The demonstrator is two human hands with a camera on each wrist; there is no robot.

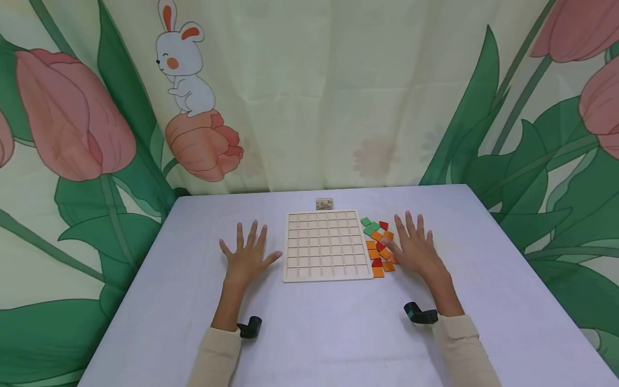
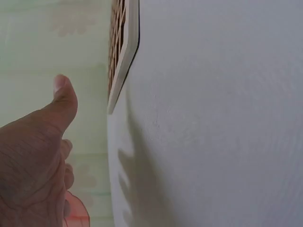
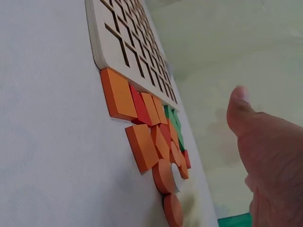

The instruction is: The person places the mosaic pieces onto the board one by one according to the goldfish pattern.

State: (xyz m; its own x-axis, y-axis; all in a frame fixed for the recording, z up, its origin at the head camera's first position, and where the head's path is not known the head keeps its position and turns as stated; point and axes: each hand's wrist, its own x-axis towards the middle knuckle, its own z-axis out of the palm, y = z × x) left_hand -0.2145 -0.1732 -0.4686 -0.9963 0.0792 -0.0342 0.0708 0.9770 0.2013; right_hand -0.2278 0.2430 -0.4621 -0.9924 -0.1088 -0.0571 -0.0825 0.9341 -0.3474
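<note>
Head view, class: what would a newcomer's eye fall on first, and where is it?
Probably the pale gridded board on the table, between the spread left hand and right hand. Bright orange, red and green pieces lie along the board's right side. Behind, on the left of the curtain, a printed white rabbit sits on a flower.

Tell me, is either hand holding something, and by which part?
Nothing is held: the left hand and right hand are both spread and empty.
</note>
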